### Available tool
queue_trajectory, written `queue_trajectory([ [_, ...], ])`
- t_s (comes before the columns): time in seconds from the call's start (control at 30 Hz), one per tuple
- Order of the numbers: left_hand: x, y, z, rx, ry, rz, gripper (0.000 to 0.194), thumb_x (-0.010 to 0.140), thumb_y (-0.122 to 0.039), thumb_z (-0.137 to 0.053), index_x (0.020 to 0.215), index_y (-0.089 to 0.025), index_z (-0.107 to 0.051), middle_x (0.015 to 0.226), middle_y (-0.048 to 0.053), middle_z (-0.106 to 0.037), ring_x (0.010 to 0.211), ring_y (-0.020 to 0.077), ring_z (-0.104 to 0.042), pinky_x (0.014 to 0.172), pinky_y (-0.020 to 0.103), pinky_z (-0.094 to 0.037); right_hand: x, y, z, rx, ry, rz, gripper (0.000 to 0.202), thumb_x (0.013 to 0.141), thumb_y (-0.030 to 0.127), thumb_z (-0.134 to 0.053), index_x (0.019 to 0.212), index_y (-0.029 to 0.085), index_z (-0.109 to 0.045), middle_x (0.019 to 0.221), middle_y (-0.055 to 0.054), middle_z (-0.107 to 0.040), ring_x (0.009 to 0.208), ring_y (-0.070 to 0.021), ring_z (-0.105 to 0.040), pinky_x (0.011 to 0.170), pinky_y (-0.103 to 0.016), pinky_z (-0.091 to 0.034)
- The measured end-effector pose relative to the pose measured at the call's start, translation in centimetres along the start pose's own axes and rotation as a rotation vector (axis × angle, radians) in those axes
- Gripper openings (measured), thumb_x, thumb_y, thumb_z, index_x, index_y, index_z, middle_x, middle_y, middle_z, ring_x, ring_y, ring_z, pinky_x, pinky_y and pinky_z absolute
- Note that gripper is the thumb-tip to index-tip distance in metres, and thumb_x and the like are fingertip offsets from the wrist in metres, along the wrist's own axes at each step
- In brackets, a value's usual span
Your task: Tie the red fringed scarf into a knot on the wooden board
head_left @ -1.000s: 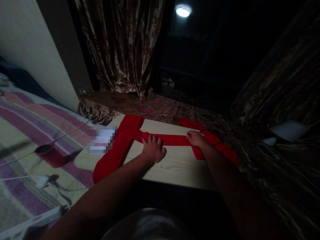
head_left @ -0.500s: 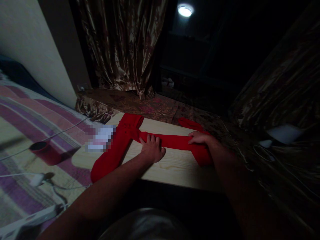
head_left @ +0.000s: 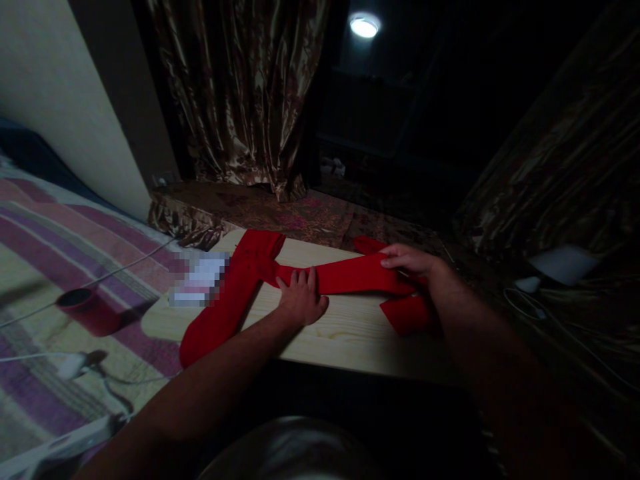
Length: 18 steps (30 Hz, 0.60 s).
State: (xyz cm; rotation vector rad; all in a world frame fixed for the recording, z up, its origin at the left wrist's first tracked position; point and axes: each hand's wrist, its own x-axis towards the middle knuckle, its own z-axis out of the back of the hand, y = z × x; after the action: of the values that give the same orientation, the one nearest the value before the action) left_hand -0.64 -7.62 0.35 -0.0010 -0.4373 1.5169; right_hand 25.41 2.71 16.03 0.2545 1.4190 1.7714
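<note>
Hands on a red garment point(head_left: 240, 293) spread across a pale wooden board point(head_left: 345, 333). Left hand point(head_left: 301, 298) lies palm down, fingers spread flat, pressing the garment's horizontal strip near the board's middle; nothing gripped, just pinned. Right hand point(head_left: 411, 260) at the board's far right corner, fingers closed over the strip's right end, that end raised a bit off the wood; exact pinch hidden by the knuckles. More red cloth bunched below the right hand at the right edge. One long leg of the garment runs from the far left corner down over the near left edge. Blurred white patch point(head_left: 197, 287) just beside the garment at the left edge. Striped bedcover point(head_left: 60, 260) left of the board, dark red cup point(head_left: 87, 310) and white cables on it. Brown curtain point(head_left: 240, 93) behind, lamp point(head_left: 364, 27) above.
</note>
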Motion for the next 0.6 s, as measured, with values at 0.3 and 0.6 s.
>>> queue_trajectory([
  [0.3,0.2,-0.3,-0.1,-0.08,-0.192,-0.169,0.091,0.087,-0.059,-0.055,0.155,-0.007,-0.026,0.153,0.026,-0.042,0.141,0.0372,-0.036,0.117,0.058,-0.02,1.9,-1.6,-3.4,0.329,-0.039,0.248,0.038,0.066,0.034,-0.086,0.096,0.015,-0.073,0.091,-0.006,-0.076,0.079,-0.0169,-0.07,0.078,-0.027,-0.053],
  [0.6,0.4,-0.2,0.2,-0.2,-0.218,-0.235,0.084,0.085,-0.042,-0.06,0.153,-0.003,-0.029,0.142,0.023,-0.055,0.128,0.0327,-0.054,0.108,0.047,-0.039,2.9,-2.6,-7.7,0.325,0.086,0.29,0.038,0.075,0.039,-0.084,0.101,0.016,-0.069,0.093,-0.003,-0.075,0.08,-0.0152,-0.069,0.08,-0.027,-0.052],
])
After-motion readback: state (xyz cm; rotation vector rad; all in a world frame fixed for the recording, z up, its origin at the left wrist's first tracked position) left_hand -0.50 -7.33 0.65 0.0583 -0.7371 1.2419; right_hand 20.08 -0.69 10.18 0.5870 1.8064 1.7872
